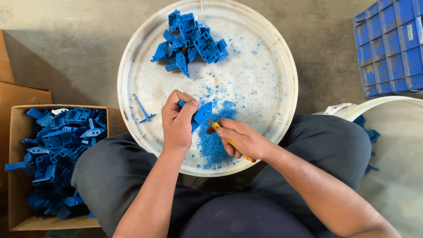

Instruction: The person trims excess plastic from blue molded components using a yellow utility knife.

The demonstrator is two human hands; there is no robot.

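Left hand [177,121] clamped on blue plastic part [202,113]; right hand [243,139] grips yellow knife [216,126], blade touching part's lower right edge.

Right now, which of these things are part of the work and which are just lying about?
In use: left hand holding blue plastic part; right hand with yellow-handled knife; white round lid; blue shavings; part pile; cardboard box.

Lying about: blue crate; white bucket.

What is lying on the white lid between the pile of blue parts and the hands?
In the head view, only scattered blue shavings on the white lid; no parts.
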